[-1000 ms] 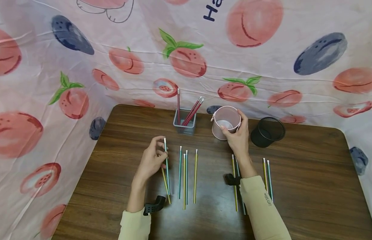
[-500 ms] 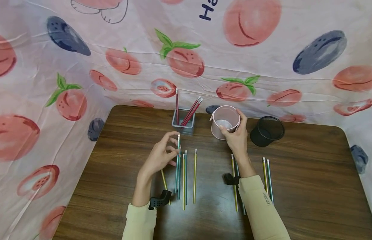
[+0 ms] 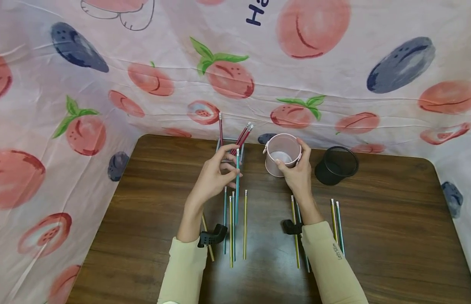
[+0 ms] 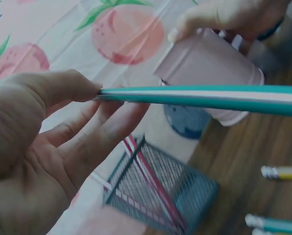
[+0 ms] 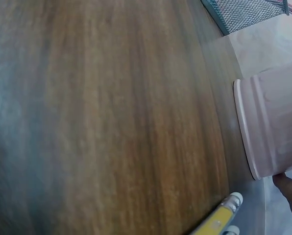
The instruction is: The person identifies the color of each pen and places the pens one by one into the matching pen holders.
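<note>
My left hand (image 3: 214, 175) pinches a teal pencil (image 3: 237, 190) between thumb and fingers near its eraser end. The pencil is raised above the table, in front of the grey mesh holder (image 4: 197, 193), which holds several red pencils (image 3: 244, 134). With my right hand (image 3: 298, 175) I grip the pink bucket (image 3: 275, 166) by its rim, thumb at the near side and fingers round the right. The bucket stands upright, and its visible inside holds no pencils. In the left wrist view, the teal pencil crosses in front of the bucket.
Yellow and teal pencils (image 3: 245, 228) lie below the left hand. More lie beside the right forearm, including a yellow pencil (image 3: 333, 215). A black mesh cup (image 3: 334, 166) stands right of the bucket. A fruit-print cloth (image 3: 167, 105) hangs behind the wooden table (image 3: 402, 219).
My left hand has lifted the teal pencil off the left side of the table and carried it right and toward the back. The right hand stays on the bucket.
</note>
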Demonstrator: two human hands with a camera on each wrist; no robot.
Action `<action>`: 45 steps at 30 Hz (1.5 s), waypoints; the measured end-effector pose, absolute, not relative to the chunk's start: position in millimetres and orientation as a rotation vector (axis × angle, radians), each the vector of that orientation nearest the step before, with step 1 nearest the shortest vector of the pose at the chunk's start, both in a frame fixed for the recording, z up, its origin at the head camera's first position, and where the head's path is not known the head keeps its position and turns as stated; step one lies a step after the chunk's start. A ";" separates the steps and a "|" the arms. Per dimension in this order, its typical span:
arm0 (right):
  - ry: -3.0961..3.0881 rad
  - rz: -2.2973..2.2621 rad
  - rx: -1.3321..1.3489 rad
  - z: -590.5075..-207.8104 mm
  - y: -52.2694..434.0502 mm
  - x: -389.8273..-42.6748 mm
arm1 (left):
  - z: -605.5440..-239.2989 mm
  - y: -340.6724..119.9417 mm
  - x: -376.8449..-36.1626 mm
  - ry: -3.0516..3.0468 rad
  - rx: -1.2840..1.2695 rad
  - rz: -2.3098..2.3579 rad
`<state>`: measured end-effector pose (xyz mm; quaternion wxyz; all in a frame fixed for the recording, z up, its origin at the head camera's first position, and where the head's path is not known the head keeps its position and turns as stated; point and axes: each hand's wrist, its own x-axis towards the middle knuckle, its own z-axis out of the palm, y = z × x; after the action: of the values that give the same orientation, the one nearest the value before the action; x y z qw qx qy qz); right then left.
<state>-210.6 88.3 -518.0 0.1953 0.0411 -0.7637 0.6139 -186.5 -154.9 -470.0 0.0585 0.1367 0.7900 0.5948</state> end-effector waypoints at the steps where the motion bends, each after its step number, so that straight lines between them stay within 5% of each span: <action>1: -2.142 1.720 0.113 -518.5 88.3 -210.6 | -467.6 -151.7 -190.3 2.392 0.434 1.810; 45: -2.231 1.655 0.066 -561.6 99.1 -232.8 | -431.5 -90.8 -268.8 2.520 0.672 2.169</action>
<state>-232.8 99.1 -561.6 0.1804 0.0232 -0.7898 0.5858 -268.8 -90.8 -431.5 -0.1249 0.1964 0.7370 0.6345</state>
